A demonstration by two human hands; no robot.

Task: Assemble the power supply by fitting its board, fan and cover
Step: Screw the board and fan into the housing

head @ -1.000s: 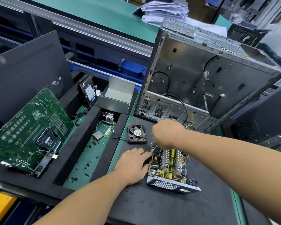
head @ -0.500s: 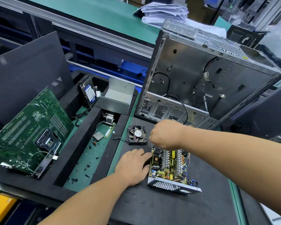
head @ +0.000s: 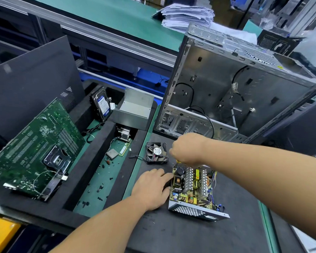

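Note:
The open power supply case (head: 197, 210) lies on the black mat with its board (head: 192, 187) seated inside. My left hand (head: 150, 189) rests flat on the mat, fingertips pressed against the case's left wall. My right hand (head: 188, 148) is a closed fist over the board's far end. A bit of yellow tool handle (head: 178, 161) shows beneath the fist, and its tip is hidden. The black fan (head: 156, 152) lies loose on the mat just left of my right hand, its wire trailing left. The grey metal cover (head: 133, 110) sits at the back of the foam tray.
An open computer chassis (head: 235, 92) stands right behind the power supply. To the left, a foam tray (head: 91, 167) holds a green motherboard (head: 35, 148), a hard drive (head: 101, 105), a heatsink, a chip and several loose screws. A paper stack (head: 186, 15) lies far back.
Both hands stay where they were. My right fist has only shifted very slightly over the board's far end.

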